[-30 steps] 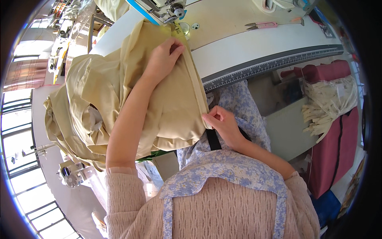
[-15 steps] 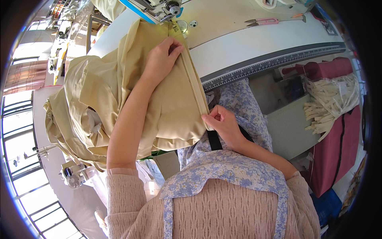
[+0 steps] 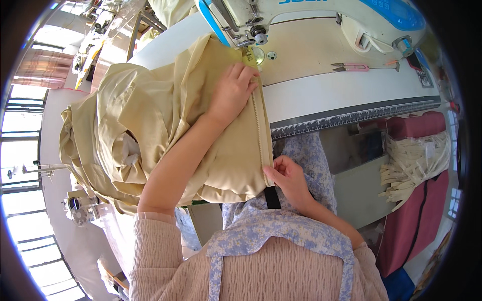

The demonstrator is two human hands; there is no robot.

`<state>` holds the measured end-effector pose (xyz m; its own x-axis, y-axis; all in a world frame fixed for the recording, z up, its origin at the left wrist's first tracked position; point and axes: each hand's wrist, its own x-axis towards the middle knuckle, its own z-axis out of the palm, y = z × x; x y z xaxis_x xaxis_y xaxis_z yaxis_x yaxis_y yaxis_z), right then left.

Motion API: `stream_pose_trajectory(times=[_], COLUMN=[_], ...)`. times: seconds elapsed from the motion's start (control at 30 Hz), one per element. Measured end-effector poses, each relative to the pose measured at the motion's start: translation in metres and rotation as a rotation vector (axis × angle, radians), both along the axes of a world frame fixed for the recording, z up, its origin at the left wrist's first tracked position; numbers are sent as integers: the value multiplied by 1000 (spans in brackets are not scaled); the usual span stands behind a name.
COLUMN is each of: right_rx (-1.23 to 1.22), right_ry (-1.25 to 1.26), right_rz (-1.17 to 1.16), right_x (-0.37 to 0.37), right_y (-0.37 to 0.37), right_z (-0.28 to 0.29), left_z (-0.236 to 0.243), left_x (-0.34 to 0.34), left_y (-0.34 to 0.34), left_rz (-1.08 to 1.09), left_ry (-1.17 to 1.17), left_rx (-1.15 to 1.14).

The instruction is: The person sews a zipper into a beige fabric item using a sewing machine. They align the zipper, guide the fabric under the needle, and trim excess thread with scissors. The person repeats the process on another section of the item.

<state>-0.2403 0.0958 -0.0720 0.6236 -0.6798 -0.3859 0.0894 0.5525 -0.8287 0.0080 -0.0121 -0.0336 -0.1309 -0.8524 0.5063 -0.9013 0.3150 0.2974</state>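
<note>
A bunched beige satin-like fabric piece (image 3: 150, 115) lies over the front left of a white sewing machine table, reaching up to the machine's presser area (image 3: 246, 52). A zipper (image 3: 258, 125) runs along its right edge. My left hand (image 3: 233, 93) has curled fingers closed on the fabric at the zipper's upper part, just below the needle area. My right hand (image 3: 286, 183) pinches the zipper edge at its lower end, over my floral apron. The sewing machine (image 3: 256, 25) has blue trim; its needle tip is too small to make out.
Pink-handled snips (image 3: 354, 66) lie on the table (image 3: 311, 90), behind a ruler strip (image 3: 351, 118) along its front. At right are a bundle of cream strips (image 3: 414, 165) and maroon fabric (image 3: 411, 226). Another machine (image 3: 78, 205) stands at left beside windows (image 3: 20, 145).
The view has shifted, showing more of the machine, with the table and hands lower in it. My left hand's fingers have shifted slightly; both hands still grip the zipper edge.
</note>
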Motion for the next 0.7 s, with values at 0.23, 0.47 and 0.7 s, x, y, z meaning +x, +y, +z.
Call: stream_pose_trajectory(times=[0.23,0.47,0.7], right_rx=[5,-14,11], right_ry=[7,21,-4], right_rz=[-2,12,33], right_x=[0,0,-1], right_y=[0,0,2], right_z=[5,3,-3], left_z=[21,26,19], left_x=[-11,-19,-14], left_y=[18,53,54], left_rz=[4,-17,-47], left_ry=[-208,-254,-185], left_rx=[165,170,139])
